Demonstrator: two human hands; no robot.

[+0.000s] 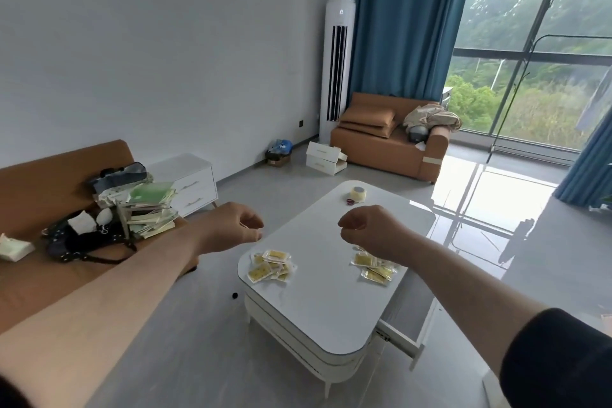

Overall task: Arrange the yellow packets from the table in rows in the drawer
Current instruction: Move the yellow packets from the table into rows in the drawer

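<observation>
Two heaps of yellow packets lie on the white coffee table [318, 291]: a left heap [271, 266] near the table's left edge and a right heap [374, 267] near its right edge. The table's drawer [409, 325] stands pulled out on the right side; its inside looks bare. My left hand [233, 227] hovers above and to the left of the left heap, fingers loosely curled, holding nothing. My right hand [367, 228] hovers over the right heap, fingers curled in, nothing visible in it; its wrist hides part of that heap.
A roll of tape [358, 194] and a small red item [350, 202] sit at the table's far end. An orange sofa [39, 258] on the left carries a black bag, stacked papers and clutter. A white cabinet [192, 184], loose drawers [326, 159], an armchair and a tall air conditioner stand beyond.
</observation>
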